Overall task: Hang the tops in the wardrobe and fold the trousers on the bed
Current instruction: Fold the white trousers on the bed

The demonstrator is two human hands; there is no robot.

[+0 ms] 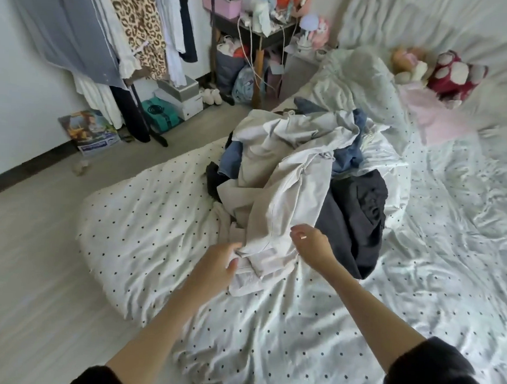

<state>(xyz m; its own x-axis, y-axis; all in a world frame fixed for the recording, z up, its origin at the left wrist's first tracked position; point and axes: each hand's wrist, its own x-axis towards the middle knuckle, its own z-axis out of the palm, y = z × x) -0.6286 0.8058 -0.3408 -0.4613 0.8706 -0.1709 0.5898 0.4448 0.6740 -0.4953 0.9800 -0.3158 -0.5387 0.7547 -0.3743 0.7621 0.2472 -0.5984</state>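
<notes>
head view | pale grey soft cotton garment [287, 193] tops the clothes heap on polka-dot white bed sheet [146, 216] | left hand [220, 263] pinches its near hem; right hand [311, 246] hovers, fingers loosely apart, empty | light, limp, drapes; judged best taken at waistband or shoulders.

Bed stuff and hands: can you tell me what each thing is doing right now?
Left hand: grips the pale garment's near end.
Right hand: fingers loosely curled, touching the pale garment's edge.
Pale garment: crumpled, draped over the pile.
Dark garment: bunched beside it.
Blue garment: partly buried.
Bed: sheet wrinkled.
Hanging clothes: hung up already.
</notes>
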